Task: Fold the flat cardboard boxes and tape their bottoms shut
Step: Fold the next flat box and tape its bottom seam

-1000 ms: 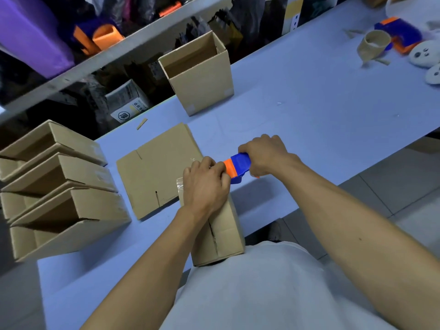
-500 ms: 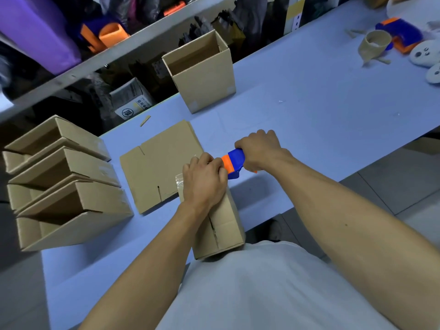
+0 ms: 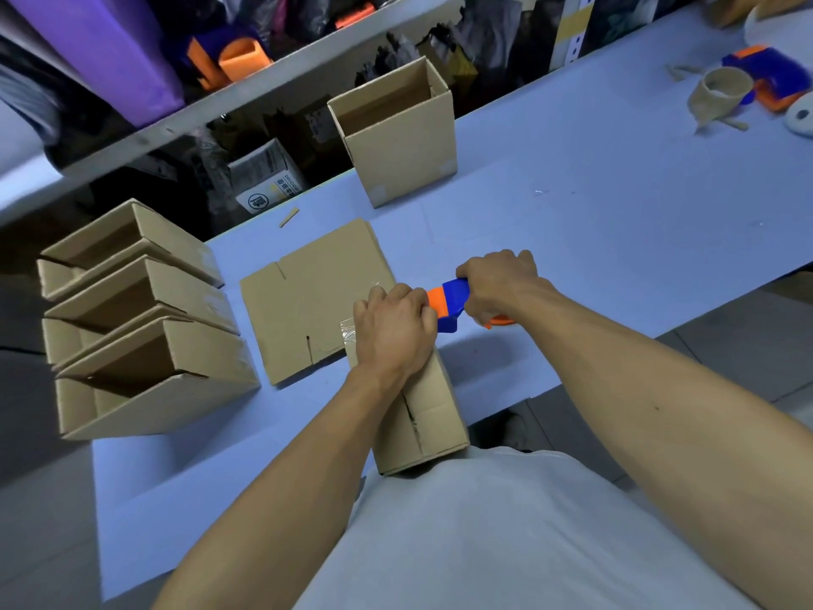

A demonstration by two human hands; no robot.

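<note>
- My left hand (image 3: 393, 328) curls over the box (image 3: 429, 416) end, hiding the tape there.
- My right hand (image 3: 499, 281), at three o'clock, squeezes the tape gun (image 3: 448, 303), mostly covered.

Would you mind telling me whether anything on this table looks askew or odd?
The three folded brown cardboard boxes at the left lie tipped on their sides, leaning stacked over the pale blue table's edge. Small cardboard scraps lie loose.
</note>
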